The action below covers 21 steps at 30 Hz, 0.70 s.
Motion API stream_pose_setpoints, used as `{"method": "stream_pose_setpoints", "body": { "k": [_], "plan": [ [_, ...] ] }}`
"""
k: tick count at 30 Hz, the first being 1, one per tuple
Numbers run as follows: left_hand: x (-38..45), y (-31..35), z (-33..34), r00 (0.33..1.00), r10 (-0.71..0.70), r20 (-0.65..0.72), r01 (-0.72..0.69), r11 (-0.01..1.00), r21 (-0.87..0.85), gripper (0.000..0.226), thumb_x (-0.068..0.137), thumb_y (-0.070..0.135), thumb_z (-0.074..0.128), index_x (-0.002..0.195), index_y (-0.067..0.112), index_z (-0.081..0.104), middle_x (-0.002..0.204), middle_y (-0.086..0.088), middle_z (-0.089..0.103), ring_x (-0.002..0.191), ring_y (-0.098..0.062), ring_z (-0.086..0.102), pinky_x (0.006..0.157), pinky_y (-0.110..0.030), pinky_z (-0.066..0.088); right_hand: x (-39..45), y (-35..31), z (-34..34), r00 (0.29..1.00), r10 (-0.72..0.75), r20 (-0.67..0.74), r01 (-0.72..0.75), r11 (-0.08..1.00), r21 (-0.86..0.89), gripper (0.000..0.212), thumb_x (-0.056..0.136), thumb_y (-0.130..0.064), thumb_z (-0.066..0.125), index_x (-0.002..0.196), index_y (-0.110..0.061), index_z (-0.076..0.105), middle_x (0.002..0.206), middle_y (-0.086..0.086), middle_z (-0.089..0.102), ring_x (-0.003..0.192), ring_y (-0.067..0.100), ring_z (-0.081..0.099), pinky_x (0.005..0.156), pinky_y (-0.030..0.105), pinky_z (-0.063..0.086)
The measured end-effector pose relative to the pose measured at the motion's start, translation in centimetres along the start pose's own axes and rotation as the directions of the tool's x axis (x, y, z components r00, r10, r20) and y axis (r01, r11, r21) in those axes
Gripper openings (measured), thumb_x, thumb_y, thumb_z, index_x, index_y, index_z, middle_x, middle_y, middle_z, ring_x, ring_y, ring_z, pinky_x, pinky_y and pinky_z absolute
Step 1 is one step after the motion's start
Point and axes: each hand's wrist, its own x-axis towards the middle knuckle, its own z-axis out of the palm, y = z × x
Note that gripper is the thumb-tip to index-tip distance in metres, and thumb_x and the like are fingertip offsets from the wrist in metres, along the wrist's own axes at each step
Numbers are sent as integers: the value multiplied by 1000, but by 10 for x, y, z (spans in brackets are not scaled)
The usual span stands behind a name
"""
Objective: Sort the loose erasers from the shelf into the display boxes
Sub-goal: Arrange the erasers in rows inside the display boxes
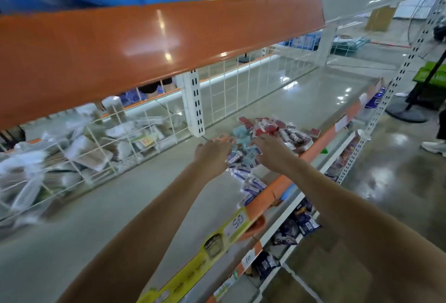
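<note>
A heap of loose erasers (243, 157) in white and blue sleeves lies on the grey shelf (120, 194), spilling toward its orange front edge. Behind them sit red and white display boxes (270, 127) with more packets. My left hand (213, 151) reaches over the left side of the heap, fingers stretched forward. My right hand (271, 149) lies over the heap's right side, fingers extended onto the erasers. Neither hand plainly holds anything; the view is motion-blurred.
A white wire basket (79, 148) full of plastic-wrapped goods fills the shelf's left rear. An orange shelf front (144, 44) hangs overhead. A white upright post (193, 102) stands just behind the heap. Price labels (235, 224) line the front edge; a lower shelf holds dark packets (299, 220).
</note>
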Motion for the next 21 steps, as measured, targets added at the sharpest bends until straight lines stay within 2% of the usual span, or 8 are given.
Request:
{"method": "stream_pose_setpoints", "body": {
  "k": [2, 5, 8, 11, 17, 21],
  "plan": [
    [19, 2, 7, 999, -34, -37, 34, 999, -15, 57, 90, 14, 54, 142, 24, 32, 133, -3, 48, 117, -27, 48, 90, -35, 39, 11, 10, 2, 999, -42, -28, 43, 999, 11, 42, 88, -6, 51, 129, -17, 48, 136, 7, 42, 123, 25, 46, 98, 38, 41],
    [41, 3, 16, 995, -65, -74, 63, 998, -27, 50, 89, 5, 51, 136, 20, 41, 123, -4, 56, 109, -26, 54, 76, -31, 38, 26, 20, 9, 996, -80, -41, 81, 997, 7, 40, 90, -9, 47, 130, -19, 48, 138, 3, 41, 125, 23, 45, 103, 45, 36],
    [53, -2, 25, 994, -91, -64, 88, 995, -43, 43, 89, 9, 55, 130, 20, 46, 116, -4, 61, 103, -26, 58, 73, -32, 42, 34, 26, 15, 994, -87, -62, 88, 996, 25, 35, 94, -17, 46, 128, -16, 50, 133, 2, 47, 121, 23, 48, 97, 40, 38],
    [60, -7, 35, 992, -110, -65, 105, 991, -77, 45, 88, 8, 55, 130, 23, 44, 106, -4, 66, 92, -24, 62, 64, -29, 40, 36, 28, 22, 991, -78, -108, 83, 996, 38, 30, 95, -20, 46, 124, -14, 53, 128, 1, 49, 114, 22, 52, 91, 37, 41],
    [65, -10, 40, 976, -102, -191, 93, 994, -55, 42, 89, 12, 58, 129, 23, 49, 107, -3, 64, 97, -21, 57, 68, -27, 34, 38, 33, 27, 975, -113, -193, 140, 981, 136, 30, 94, -15, 47, 123, -12, 55, 128, 3, 51, 112, 24, 54, 86, 35, 46],
    [60, -14, 41, 978, -92, -188, 83, 995, -56, 34, 94, 23, 52, 128, 27, 51, 109, -2, 65, 98, -19, 55, 72, -27, 37, 38, 34, 27, 959, -141, -244, 185, 968, 167, 29, 95, -16, 46, 120, -10, 59, 123, 5, 55, 108, 24, 56, 86, 34, 46]
  ]
}}
